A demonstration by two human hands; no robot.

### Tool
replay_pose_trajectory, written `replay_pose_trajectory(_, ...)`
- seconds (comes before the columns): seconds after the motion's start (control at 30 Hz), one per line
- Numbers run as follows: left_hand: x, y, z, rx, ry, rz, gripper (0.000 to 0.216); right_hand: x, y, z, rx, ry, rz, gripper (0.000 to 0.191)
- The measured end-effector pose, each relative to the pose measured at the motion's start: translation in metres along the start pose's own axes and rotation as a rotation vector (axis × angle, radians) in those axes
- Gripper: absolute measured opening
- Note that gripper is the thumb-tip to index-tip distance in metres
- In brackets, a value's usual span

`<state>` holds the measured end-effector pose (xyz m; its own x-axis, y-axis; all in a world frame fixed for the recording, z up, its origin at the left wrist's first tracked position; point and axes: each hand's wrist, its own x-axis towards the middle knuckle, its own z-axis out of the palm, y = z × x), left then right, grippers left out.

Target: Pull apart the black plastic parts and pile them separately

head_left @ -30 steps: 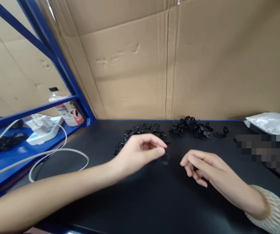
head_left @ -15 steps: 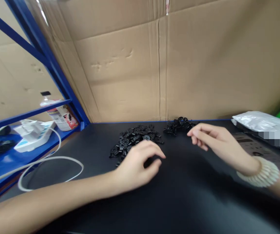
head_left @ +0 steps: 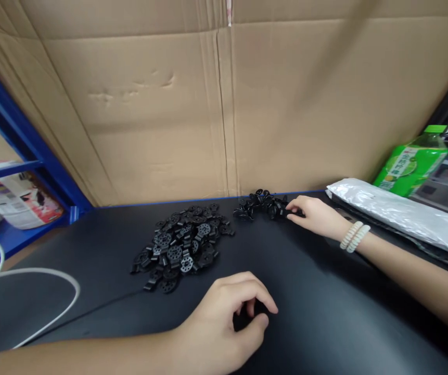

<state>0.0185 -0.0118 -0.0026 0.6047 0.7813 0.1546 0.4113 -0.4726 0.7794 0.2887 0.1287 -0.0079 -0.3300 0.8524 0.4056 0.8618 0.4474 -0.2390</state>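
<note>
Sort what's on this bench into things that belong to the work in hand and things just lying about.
In use: right hand at the small pile of black parts; left hand, curled on the black table; large pile of black discs.
Lying about: green bottle, silver bag, white cable, labelled bottle on the blue shelf.

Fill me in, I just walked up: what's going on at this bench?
A person is at a black table with both bare hands out. The right hand is stretched to the smaller pile of black parts by the cardboard wall and touches it. The left hand lies curled on the table, just in front of the larger pile of black discs; whether it holds a piece cannot be seen.
</note>
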Motion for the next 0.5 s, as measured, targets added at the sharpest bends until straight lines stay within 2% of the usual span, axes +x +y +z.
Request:
replay_pose_trajectory(0.13,0.000,-0.001,0.001,-0.027,0.000,0.009,0.022,0.000,-0.004,0.004,0.064,0.003,0.011,0.005)
replay_pose_trajectory(0.3,0.003,-0.005,0.002,-0.149,0.072,-0.105,0.018,-0.005,-0.028,-0.012,0.243,0.023,0.021,0.016)
replay_pose_trajectory(0.4,0.007,-0.009,0.002,-0.372,0.142,-0.180,0.018,-0.014,-0.054,-0.019,0.476,0.064,-0.052,0.017)
replay_pose_trajectory(0.5,0.011,-0.009,0.000,-0.551,0.192,-0.244,0.030,-0.025,-0.078,-0.020,0.482,0.066,-0.182,0.016)
